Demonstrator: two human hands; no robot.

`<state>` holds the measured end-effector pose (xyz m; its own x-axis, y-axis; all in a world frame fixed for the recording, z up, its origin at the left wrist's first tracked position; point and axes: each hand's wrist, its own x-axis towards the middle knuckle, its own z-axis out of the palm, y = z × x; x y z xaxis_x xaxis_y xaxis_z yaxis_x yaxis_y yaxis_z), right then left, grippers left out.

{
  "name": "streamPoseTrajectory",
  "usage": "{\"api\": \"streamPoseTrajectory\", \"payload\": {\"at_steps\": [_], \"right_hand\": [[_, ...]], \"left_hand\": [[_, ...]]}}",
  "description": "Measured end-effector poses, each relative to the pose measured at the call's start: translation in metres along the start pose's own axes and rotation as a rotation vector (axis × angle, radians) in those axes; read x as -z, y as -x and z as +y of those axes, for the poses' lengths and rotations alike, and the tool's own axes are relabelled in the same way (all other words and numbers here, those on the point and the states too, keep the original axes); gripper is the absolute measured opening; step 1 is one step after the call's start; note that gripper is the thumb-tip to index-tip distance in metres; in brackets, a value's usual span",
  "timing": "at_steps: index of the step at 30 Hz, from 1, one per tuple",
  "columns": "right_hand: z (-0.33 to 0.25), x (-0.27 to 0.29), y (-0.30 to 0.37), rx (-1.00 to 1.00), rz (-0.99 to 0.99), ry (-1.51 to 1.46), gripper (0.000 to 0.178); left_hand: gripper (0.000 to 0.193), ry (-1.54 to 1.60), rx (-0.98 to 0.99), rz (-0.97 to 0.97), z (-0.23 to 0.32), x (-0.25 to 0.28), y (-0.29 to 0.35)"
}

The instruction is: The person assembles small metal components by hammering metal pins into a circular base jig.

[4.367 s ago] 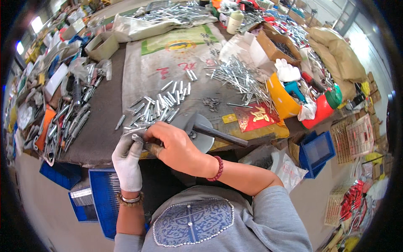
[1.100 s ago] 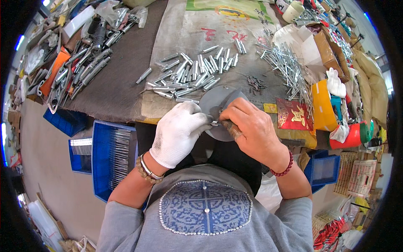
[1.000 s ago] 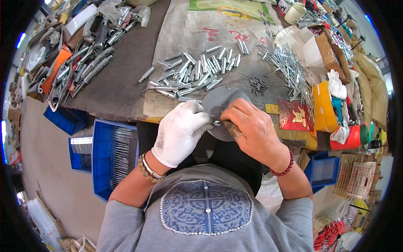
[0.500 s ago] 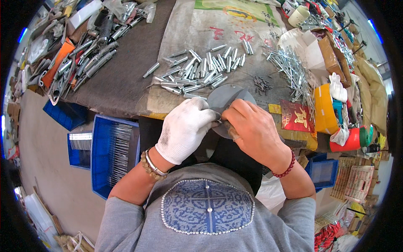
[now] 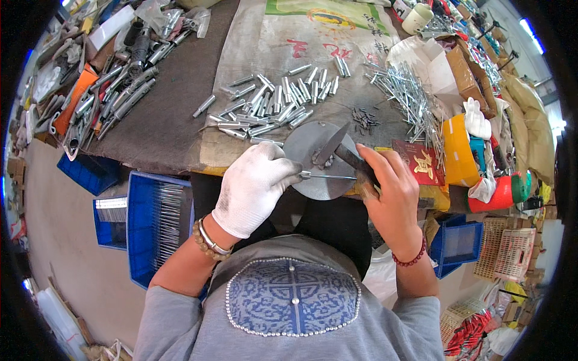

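Observation:
My left hand (image 5: 256,189), in a white glove, pinches a thin metal rod (image 5: 331,177) with a thicker sleeve at its near end. The rod lies level across a round grey metal plate (image 5: 301,139) at the table's front edge. My bare right hand (image 5: 391,195) is curled around a dark hammer (image 5: 355,161), whose head lies over the plate's right side. A little dark lump (image 5: 326,161) sits mid-plate. Just beyond are a pile of short silver metal tubes (image 5: 265,105) and several small dark pins (image 5: 364,120).
A heap of long thin rods (image 5: 409,99) lies at the right, near a red envelope (image 5: 418,161) and a yellow tape roll (image 5: 459,150). Metal parts and tools (image 5: 123,90) crowd the far left. Blue bins (image 5: 137,234) stand below the table's left side.
My right hand has drawn back rightward from my left fingers, and the hammer has shifted with it. The rod and more of the plate now show between my hands.

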<state>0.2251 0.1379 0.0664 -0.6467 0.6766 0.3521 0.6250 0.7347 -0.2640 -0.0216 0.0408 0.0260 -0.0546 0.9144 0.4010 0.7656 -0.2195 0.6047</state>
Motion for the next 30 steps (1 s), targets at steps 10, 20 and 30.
{"api": "streamPoseTrajectory", "payload": {"at_steps": [10, 20, 30], "right_hand": [[-0.009, -0.009, 0.02, 0.133, 0.134, -0.155, 0.058], [-0.01, -0.006, 0.004, 0.175, 0.126, 0.072, 0.046], [-0.044, -0.013, 0.039, -0.231, -0.259, -0.511, 0.027]], "left_hand": [[0.024, 0.006, 0.006, -0.016, -0.001, -0.001, -0.001], [0.015, 0.046, 0.004, -0.024, -0.005, 0.001, 0.002], [0.033, 0.002, 0.033, 0.181, 0.012, -0.008, 0.022]]}}
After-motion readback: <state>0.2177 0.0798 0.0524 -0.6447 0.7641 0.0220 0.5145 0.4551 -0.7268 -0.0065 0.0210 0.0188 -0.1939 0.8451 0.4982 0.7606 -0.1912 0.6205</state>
